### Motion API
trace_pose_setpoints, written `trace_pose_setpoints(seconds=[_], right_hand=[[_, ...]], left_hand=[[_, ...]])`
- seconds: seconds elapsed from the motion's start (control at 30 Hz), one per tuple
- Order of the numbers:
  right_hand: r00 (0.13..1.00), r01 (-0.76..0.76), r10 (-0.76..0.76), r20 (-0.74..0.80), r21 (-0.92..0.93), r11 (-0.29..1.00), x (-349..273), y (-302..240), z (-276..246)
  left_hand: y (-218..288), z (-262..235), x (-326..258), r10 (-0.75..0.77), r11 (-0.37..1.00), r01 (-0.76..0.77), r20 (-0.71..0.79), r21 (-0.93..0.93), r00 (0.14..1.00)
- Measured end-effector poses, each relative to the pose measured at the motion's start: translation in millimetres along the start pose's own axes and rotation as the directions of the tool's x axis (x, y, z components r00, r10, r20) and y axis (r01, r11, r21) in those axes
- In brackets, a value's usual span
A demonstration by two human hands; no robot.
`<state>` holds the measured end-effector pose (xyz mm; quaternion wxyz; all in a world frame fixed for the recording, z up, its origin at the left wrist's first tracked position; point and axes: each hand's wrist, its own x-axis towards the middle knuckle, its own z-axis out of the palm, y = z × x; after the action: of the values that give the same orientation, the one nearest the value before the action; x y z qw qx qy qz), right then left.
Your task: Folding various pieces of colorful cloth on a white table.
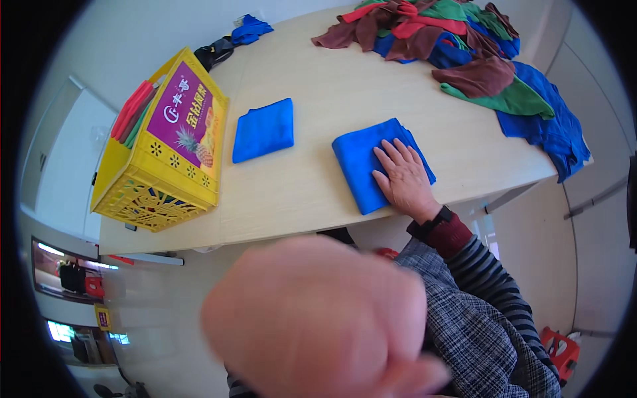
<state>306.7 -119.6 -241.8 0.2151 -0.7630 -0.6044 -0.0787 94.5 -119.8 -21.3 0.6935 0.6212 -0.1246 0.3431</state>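
Observation:
A folded blue cloth point(361, 159) lies near the table's front edge. My right hand point(403, 174) rests flat on its right part, fingers stretched out and slightly spread. To the left, apart from it, lies a smaller folded blue cloth point(264, 131) that neither hand touches. My left hand point(315, 318) is raised very close to the view, large and blurred. It looks rounded, but its fingers are too smeared to read, and anything in it is hidden. It covers part of the floor and my lap.
A yellow plastic crate point(174, 178) holding folded cloths stands on the table's left side. Crumpled blue, green, red and brown cloths point(464, 60) are heaped at the far right. A black item point(213, 53) and a small blue cloth point(252, 30) lie at the back left. A red stool point(561, 351) stands lower right.

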Motion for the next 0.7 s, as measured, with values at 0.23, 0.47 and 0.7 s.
trace_pose_setpoints(seconds=[0.23, 0.47, 0.7], right_hand=[[1.000, -0.010, 0.010, 0.028, -0.015, 1.000, -2, 3, 0], [1.000, 0.005, -0.005, 0.019, -0.030, 1.000, -1, 0, 5], [0.996, 0.010, 0.030, -0.082, 0.445, 0.896, -5, 20, 2]], left_hand=[[-13, 0, -8, -0.037, 0.999, 0.038, -0.074, 0.016, 0.997], [-27, -1, -9, -0.058, 0.997, 0.063, -0.135, 0.034, 0.989], [-63, -1, 0, -0.096, 0.970, 0.132, -0.177, 0.205, 0.979]])
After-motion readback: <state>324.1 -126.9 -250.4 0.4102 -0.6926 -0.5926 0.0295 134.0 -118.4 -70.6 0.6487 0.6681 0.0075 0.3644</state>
